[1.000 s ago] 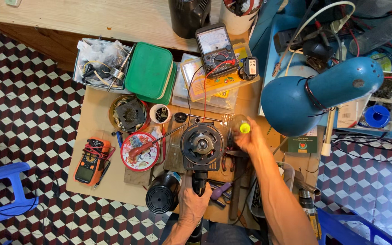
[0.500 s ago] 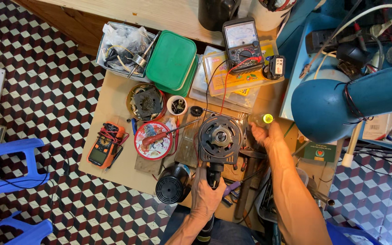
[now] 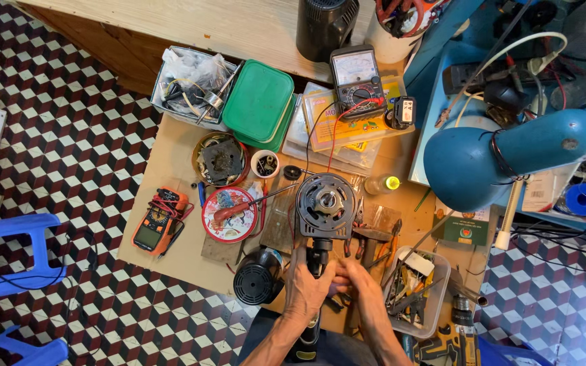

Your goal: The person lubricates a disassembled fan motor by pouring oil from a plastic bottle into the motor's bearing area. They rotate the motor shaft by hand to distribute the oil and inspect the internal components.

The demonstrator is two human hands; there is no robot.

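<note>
Black and round, the fan motor (image 3: 326, 205) sits mid-table on its stem, just far of my hands. Half a second ago my right hand was up by the small bottle with the yellow-green cap (image 3: 382, 184); now it has come back near, meeting the left at the stem.

My left hand (image 3: 308, 288) is wrapped closed around the motor's dark stem. My right hand (image 3: 359, 281) curls beside it, fingertips touching the same stem; how tightly it grips I cannot tell.

Room is tight: pliers (image 3: 367, 237) lie just right of the motor, a clear tray of tools (image 3: 440, 288) sits further right, and a black fan housing (image 3: 255, 280) lies just left of my left hand at the table's near edge. The red round tin lid (image 3: 228, 214) lies left of the motor.
</note>
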